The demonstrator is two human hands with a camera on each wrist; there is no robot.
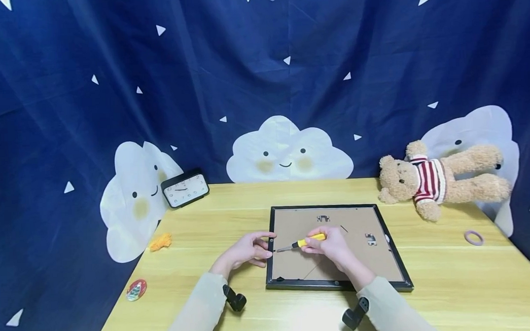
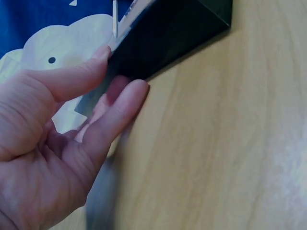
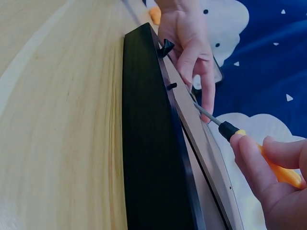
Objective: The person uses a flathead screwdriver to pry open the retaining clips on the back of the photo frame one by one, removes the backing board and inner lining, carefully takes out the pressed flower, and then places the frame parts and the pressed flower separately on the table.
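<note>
A black picture frame (image 1: 305,284) lies face down on the table, its brown backing board (image 1: 294,223) upward, with metal hangers and small dark tabs round the edge. My left hand (image 1: 251,249) holds the frame's left side, thumb and fingers against the rim (image 2: 168,48). My right hand (image 1: 332,246) grips the yellow handle of a screwdriver (image 1: 311,240). Its metal shaft (image 3: 206,112) points left, the tip close to the left rim near a tab. Whether the tip touches the tab cannot be told.
A teddy bear (image 1: 432,180) in a striped sweater lies at the back right, a purple ring (image 1: 474,238) in front of it. On the left are a clock (image 1: 186,189), an orange yarn bundle (image 1: 160,242) and a round badge (image 1: 136,290). A blue curtain (image 1: 260,62) hangs behind.
</note>
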